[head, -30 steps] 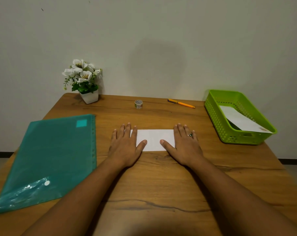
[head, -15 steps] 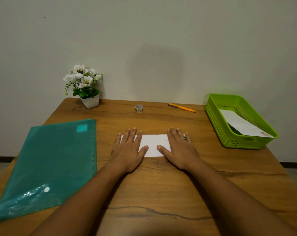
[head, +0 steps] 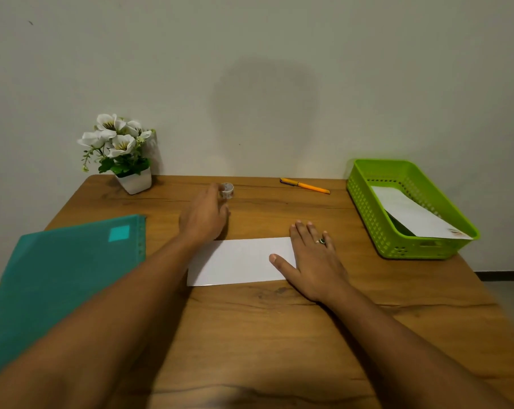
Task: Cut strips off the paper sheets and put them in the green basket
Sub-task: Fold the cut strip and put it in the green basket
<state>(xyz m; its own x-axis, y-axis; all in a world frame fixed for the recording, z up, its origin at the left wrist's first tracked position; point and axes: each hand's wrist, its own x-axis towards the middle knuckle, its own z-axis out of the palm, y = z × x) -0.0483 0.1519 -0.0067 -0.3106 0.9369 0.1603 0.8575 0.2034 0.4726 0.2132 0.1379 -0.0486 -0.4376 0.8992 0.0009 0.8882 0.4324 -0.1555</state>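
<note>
White sheet flat, green basket apart

**Bench layout around both grips**

The paper sheet lay on the bench, its right end under the right grip. Right of that grip stood the basket, with a second sheet inside. The tape roll sat at the left grip's fingertips, with the pen farther right. The potted plant stood behind and left of it, and the folder lay to its left.

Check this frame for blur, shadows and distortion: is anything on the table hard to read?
Head view: dim warm light, a broad soft shadow on the wall; left hand at the tape roll slightly blurred, paper sheet and right hand sharp; wide lens stretches the forearms near the bottom edge.
</note>
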